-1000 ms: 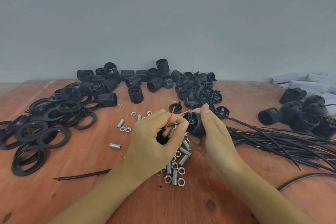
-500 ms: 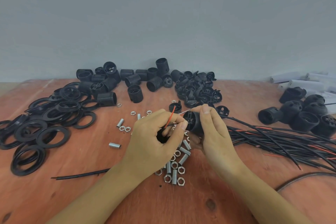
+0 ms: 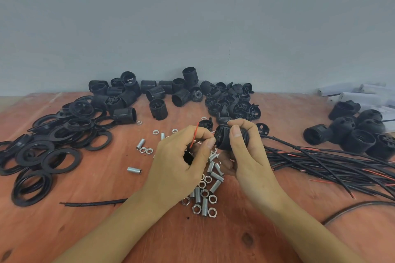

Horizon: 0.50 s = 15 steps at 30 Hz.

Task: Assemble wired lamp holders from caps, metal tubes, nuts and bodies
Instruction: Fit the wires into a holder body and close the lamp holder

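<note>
Reddish plywood is serving as the table (image 3: 106, 230), with a plain grey wall (image 3: 192, 17) rising behind it. Above it the right hand (image 3: 250, 162) is curling thumb and fingers round a black threaded lamp holder body (image 3: 223, 142). The left hand (image 3: 177, 162) is pinching a thin red wire (image 3: 194, 137) between thumb and forefinger. Its lower fingers are closing on a small black piece (image 3: 188, 158), probably a cap, though too little is showing to be sure.

Judging from this, the wire is being fed into or drawn through the body. Trouble is most likely coming from that wire: it is arching up past the left knuckles, so a push could buckle it rather than feed it. A hard pull could drag its end back out. The piece tucked in the left palm is being held by the lower fingers alone and could slip down among the loose nuts and metal tubes (image 3: 205, 195) lying directly beneath both hands. The cable bundle (image 3: 331, 162) is trailing away to the right of the right hand, and a snag there could tug the body askew.

The body is lying on its side in the right hand's grip, clear of the table, with its end facing the left hand's fingertips and just beside them. Beyond the hands, spare bodies (image 3: 154, 96) and caps (image 3: 235, 105) are waiting. Black rings (image 3: 42, 151) are lying well to the left of the left hand.
</note>
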{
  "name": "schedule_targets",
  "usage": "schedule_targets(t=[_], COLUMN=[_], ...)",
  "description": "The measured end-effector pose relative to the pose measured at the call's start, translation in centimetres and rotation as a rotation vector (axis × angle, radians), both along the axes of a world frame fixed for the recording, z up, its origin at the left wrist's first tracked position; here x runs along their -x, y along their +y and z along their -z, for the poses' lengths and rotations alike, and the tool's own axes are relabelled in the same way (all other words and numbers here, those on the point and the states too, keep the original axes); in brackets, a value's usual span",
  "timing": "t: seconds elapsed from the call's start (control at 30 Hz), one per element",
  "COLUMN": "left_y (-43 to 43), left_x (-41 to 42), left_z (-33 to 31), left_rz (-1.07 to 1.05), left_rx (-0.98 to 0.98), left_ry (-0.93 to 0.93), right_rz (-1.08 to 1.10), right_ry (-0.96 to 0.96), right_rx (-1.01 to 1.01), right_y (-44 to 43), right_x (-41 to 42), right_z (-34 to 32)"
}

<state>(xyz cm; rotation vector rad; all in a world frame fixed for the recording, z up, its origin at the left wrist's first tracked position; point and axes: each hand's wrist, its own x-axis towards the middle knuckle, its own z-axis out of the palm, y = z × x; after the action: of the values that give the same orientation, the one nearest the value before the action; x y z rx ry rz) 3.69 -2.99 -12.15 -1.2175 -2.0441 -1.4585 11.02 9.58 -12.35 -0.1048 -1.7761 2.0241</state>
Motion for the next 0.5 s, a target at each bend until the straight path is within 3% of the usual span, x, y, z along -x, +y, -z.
schedule_targets(t=[0.2, 0.5], left_y=[-0.03, -0.08], left_x=[-0.13, -0.13], left_z=[-0.04, 0.28], left_rz=[-0.005, 0.009], left_rx=[-0.017, -0.055], left_ry=[0.026, -0.038], right_rz=[0.031, 0.006], right_ry=[0.044, 0.082], right_rx=[-0.121, -0.089], right_y=[0.15, -0.18], right_x=[0.03, -0.02], right_z=[0.65, 0.87])
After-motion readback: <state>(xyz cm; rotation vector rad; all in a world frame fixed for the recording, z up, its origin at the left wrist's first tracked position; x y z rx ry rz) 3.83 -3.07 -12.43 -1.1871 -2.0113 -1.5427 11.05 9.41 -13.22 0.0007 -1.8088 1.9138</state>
